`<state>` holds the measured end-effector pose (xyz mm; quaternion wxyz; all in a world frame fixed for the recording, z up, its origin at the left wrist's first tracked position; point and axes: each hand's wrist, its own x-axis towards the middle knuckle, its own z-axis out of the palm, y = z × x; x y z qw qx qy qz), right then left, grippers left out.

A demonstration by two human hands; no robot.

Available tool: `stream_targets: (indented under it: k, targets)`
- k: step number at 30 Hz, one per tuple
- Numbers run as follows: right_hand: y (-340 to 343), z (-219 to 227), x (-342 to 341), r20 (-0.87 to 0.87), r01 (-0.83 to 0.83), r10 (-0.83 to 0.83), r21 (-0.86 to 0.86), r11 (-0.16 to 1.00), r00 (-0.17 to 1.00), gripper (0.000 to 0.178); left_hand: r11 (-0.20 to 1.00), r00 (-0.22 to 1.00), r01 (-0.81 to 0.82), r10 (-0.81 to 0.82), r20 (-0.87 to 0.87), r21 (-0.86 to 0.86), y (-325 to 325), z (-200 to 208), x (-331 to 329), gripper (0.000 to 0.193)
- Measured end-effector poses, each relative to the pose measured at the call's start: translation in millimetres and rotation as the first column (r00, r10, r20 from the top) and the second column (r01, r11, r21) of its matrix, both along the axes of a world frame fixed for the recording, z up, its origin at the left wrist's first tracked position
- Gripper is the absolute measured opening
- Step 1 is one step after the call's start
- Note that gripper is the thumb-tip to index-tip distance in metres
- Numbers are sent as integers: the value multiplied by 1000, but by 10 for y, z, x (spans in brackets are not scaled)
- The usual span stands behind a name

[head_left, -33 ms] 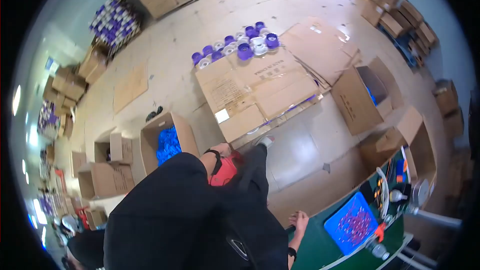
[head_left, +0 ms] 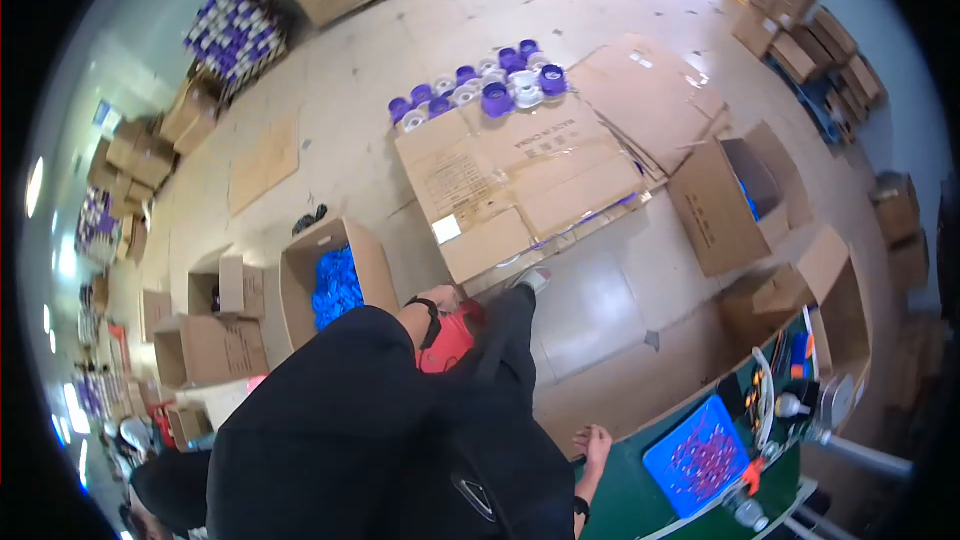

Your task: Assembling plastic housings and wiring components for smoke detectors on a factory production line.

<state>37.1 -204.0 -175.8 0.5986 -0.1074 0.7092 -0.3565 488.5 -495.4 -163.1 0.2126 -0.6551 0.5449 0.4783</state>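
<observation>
My left hand [head_left: 436, 298], with a black band at the wrist, is at the far rim of a red plastic stool [head_left: 450, 342]. Its fingers look curled against that rim, partly hidden. A dark trouser leg covers the stool's right side. At the near-left edge of a green-topped table [head_left: 632, 485] is my right hand [head_left: 595, 442], its fingers loosely bent and apart with nothing visible in them. Right of it on the table lies a blue tray [head_left: 655, 460] with many small pinkish-red pieces [head_left: 705, 460].
An open carton [head_left: 375, 270] of blue pieces [head_left: 338, 288] stands left of the stool. Ahead is a cardboard-covered stack [head_left: 520, 180] edged with purple and white spools [head_left: 497, 100]. More open cartons [head_left: 705, 210] stand right. Tools and a clear bottle [head_left: 745, 512] are on the table.
The view has tilted slightly, so the table and tray appear a little farther left and lower. Both hands stay in nearly the same places.
</observation>
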Motion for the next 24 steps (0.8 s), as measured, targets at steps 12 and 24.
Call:
stream_targets:
  k: [12, 24]
  targets:
    - [-1366, -127, 441, 46, 189, -225, 400, 897, 973, 26, 953, 972, -102, 158, 177, -286, -2944, -1585, 376, 30]
    - [-1197, -85, 420, -19, -397, 448, 432, 810, 894, 37, 360, 674, -498, 733, -91, -789, -7174, -2958, 582, 58]
